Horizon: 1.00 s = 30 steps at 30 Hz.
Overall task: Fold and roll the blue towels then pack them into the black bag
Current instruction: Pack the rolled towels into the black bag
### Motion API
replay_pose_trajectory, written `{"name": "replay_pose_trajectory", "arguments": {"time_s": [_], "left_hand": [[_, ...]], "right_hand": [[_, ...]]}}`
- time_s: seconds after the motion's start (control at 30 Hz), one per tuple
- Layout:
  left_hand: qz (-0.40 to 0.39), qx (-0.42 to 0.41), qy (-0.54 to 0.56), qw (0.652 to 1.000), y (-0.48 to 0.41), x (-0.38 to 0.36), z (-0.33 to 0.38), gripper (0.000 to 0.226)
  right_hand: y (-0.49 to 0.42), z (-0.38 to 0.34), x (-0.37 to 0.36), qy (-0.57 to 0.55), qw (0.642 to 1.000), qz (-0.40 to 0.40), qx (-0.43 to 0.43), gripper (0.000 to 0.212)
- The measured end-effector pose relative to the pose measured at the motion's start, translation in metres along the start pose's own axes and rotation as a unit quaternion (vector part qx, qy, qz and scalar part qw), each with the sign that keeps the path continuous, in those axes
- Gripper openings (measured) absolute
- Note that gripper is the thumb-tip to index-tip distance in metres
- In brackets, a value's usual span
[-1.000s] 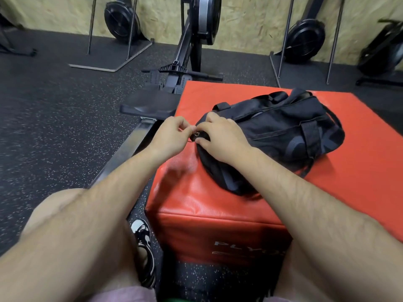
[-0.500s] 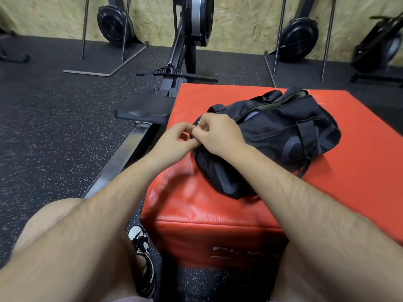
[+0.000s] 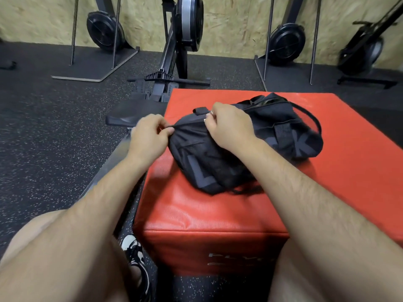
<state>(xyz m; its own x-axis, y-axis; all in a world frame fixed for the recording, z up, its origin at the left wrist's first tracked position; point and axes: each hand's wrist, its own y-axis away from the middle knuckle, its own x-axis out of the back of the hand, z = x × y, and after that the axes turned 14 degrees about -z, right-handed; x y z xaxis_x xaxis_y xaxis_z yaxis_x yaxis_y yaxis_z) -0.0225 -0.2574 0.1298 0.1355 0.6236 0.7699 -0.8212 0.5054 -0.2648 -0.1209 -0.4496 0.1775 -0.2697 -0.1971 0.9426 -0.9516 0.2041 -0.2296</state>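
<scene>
A: Where's the bag?
B: Your black bag (image 3: 218,162) lies slumped on top of the red box (image 3: 218,214), with one end pointing toward you and a strap looping off its far right end.
A: And the left hand?
B: Your left hand (image 3: 148,136) pinches a fold of fabric at the bag's near-left end, with thumb and fingers curled tight. The cloth is drawn taut there.
A: The right?
B: Your right hand (image 3: 229,127) is curled over the bag's top edge, gripping it just beside a small fabric tab. Something small and metallic glints at your fingertips, but it is too small to identify. Your hands are near each other, not touching.
A: Around it?
B: A rowing machine (image 3: 174,62) stands beyond the box on the speckled floor (image 3: 43,127), and your shoe (image 3: 136,256) shows by the box's near left corner
</scene>
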Motion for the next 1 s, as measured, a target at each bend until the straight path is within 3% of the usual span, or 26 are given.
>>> {"name": "replay_pose_trajectory", "arguments": {"time_s": [0.1, 0.2, 0.3, 0.5, 0.73, 0.87, 1.0], "left_hand": [[0.032, 0.044, -0.068, 0.996, -0.008, 0.011, -0.003, 0.002], [0.029, -0.056, -0.077, 0.995, -0.011, 0.002, 0.011, 0.022], [-0.022, -0.130, -0.059, 0.990, -0.016, -0.015, 0.028, 0.025], [0.018, -0.113, -0.051, 0.992, -0.030, -0.017, 0.028, 0.008], [0.042, -0.029, -0.072, 0.996, -0.044, 0.004, 0.024, 0.024], [-0.035, -0.181, -0.070, 0.980, -0.045, -0.019, 0.071, 0.031], [-0.095, -0.189, -0.055, 0.976, -0.055, -0.041, 0.106, 0.016]], "right_hand": [[0.000, -0.008, -0.004, -0.009, 1.000, 0.000, 0.006, 0.025], [-0.005, -0.017, -0.006, -0.022, 1.000, 0.010, 0.006, 0.026], [-0.008, -0.016, -0.005, -0.022, 1.000, 0.013, 0.005, 0.026], [-0.007, 0.002, 0.005, 0.019, 0.999, 0.027, -0.016, 0.021], [-0.009, 0.024, 0.028, 0.001, 0.997, 0.054, -0.059, 0.025], [-0.009, 0.021, 0.027, -0.005, 0.997, 0.055, -0.059, 0.026], [-0.006, 0.035, 0.028, 0.002, 0.997, 0.046, -0.066, 0.025]]}}
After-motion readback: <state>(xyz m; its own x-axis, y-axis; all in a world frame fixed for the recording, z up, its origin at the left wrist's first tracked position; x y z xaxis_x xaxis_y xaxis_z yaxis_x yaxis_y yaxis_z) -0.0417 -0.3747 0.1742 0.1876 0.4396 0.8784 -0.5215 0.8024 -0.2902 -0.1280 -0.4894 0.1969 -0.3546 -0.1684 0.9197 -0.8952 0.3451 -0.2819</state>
